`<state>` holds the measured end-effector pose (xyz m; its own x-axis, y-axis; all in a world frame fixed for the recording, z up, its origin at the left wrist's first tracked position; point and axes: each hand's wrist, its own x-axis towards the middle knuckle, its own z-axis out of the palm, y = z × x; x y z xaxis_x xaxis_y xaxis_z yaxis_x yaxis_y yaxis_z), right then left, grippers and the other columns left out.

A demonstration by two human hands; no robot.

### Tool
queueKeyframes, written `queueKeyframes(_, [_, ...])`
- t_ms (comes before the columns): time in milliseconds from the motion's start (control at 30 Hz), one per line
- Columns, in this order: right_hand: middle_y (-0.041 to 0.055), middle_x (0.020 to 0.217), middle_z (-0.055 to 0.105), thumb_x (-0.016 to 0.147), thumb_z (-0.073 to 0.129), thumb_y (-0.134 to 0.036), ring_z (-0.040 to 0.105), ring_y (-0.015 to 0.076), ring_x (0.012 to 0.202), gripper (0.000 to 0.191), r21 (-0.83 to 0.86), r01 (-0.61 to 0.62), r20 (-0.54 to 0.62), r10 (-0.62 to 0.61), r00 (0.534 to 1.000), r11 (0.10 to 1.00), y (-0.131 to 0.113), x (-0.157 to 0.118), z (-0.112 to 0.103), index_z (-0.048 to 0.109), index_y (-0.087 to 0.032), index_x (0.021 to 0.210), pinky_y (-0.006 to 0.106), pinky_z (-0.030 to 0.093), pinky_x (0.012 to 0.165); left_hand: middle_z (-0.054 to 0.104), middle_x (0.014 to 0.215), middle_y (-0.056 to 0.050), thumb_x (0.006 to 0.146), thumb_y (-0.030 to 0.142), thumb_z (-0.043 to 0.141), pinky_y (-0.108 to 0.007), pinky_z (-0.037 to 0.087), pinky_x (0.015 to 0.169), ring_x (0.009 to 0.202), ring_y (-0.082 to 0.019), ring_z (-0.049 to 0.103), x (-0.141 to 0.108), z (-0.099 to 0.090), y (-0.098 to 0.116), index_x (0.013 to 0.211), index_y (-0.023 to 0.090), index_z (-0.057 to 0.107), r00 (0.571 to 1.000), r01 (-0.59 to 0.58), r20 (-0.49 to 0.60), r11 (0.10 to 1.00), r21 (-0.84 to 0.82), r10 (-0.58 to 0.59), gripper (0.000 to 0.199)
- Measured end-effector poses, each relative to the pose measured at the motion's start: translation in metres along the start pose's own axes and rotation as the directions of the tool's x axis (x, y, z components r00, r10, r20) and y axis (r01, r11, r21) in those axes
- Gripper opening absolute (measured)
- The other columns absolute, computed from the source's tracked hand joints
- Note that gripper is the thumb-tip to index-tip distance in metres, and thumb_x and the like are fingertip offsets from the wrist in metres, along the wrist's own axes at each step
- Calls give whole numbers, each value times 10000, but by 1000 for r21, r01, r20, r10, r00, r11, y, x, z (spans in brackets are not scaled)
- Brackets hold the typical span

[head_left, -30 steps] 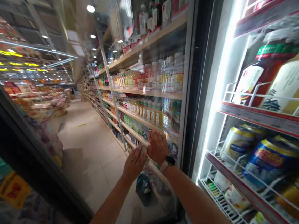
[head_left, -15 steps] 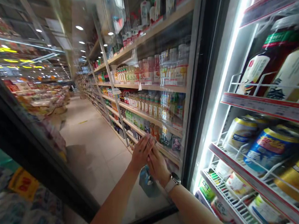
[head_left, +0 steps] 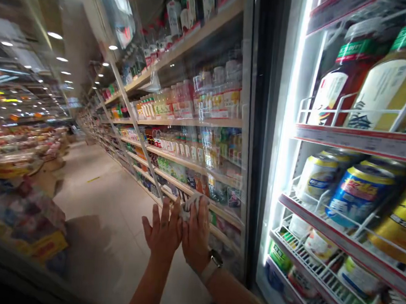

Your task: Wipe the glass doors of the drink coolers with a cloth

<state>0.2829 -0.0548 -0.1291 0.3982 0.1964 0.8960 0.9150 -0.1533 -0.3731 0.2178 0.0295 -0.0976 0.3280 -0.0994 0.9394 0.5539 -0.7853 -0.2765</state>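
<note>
Right hand (head_left: 196, 230): fingers closed on a crumpled white cloth (head_left: 189, 205), gripping it at the fingertips, palm side against or just off the pane. Cloth bunched, no clean long axis, its slight length slanting up and to the right. Location: top of the right hand, up and to the right of the left hand, pressed toward the glass door (head_left: 232, 38); contact with the pane hard to confirm. Right hand clearly the nearer. Wristwatch (head_left: 215, 260) on the right wrist, dark face, pale strap.

Left hand (head_left: 162, 230): open, fingers spread, nothing held, back of the hand toward the camera. Thumb just beside the cloth and right hand, maybe touching; cannot tell.

Shelved bottled drinks (head_left: 199, 101) showing in the pane; reflection or contents behind it unclear. Right of the black door frame (head_left: 259, 128), lit interior of the refrigerated case: large sauce bottles (head_left: 343, 83) behind a white wire rack (head_left: 366, 99), blue and gold cans (head_left: 360, 195) below a red-edged price rail (head_left: 360, 142). Tiled aisle floor (head_left: 95, 195) beyond the hands, blurred packaged goods (head_left: 19, 194) at far left.
</note>
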Motion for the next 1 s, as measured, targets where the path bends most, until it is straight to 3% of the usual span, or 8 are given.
queueKeyframes(200, [154,1637,122,985,326,-191,152,316,1504,663,-62,22,-61,-26,998,998,15,51,-3,23,-178,1575,560,340,1150,313,1574,-54,959,348,473,-472,43,1234,1504,-225,149,2,6,4,1494,286,347,999,34,-4,996,-78,-35,553])
queueKeyframes(300, [140,1645,71,989,315,-186,136,342,1503,662,-43,-40,-117,34,992,998,22,90,-11,10,-202,1576,607,280,1166,306,1577,-53,957,364,470,-456,61,1233,1501,-232,163,3,6,2,1488,270,363,1000,22,-14,999,-31,-23,549])
queueKeyframes(367, [107,1647,100,985,306,-156,146,336,1502,647,-42,-14,-123,9,992,999,27,95,-12,60,-248,1576,614,274,1168,288,1582,-58,953,375,474,-441,74,1233,1499,-238,168,3,5,2,1485,248,369,1000,6,-9,1000,12,-6,557])
queueKeyframes(467, [76,1642,149,978,326,-133,165,311,1502,641,-73,54,-85,-60,995,996,41,54,-4,127,-281,1569,599,316,1154,274,1583,-64,943,383,488,-441,88,1231,1497,-247,167,3,4,3,1492,238,351,1000,-11,-3,998,56,11,585])
queueKeyframes(633, [121,1617,231,979,431,-282,192,330,1492,626,-135,95,43,-90,995,986,71,-77,17,200,-224,1558,542,488,1034,236,1592,-83,952,371,455,-445,87,1234,1498,-262,161,4,2,7,1491,189,351,1000,-24,-7,994,105,25,579])
queueKeyframes(733, [113,1621,222,965,481,-319,204,339,1489,633,-128,82,66,-74,995,988,76,-97,21,246,-233,1546,542,482,1044,212,1600,-76,953,365,449,-450,79,1235,1501,-264,148,5,0,8,1497,192,335,1000,-22,3,994,108,22,582])
queueKeyframes(800, [106,1630,194,968,459,-260,205,330,1490,620,-104,92,47,-88,995,990,71,-68,17,238,-239,1547,567,417,1099,202,1602,-69,953,358,449,-449,80,1235,1503,-258,141,6,-1,8,1505,197,315,1000,-18,2,994,106,18,591])
queueKeyframes(1000, [122,1623,210,972,408,-230,178,313,1498,628,-49,165,-28,-166,986,985,45,79,-16,191,-215,1561,598,241,1185,200,1600,-63,942,336,478,-443,73,1235,1504,-253,135,8,-2,9,1500,196,328,1000,-16,2,996,92,16,594])
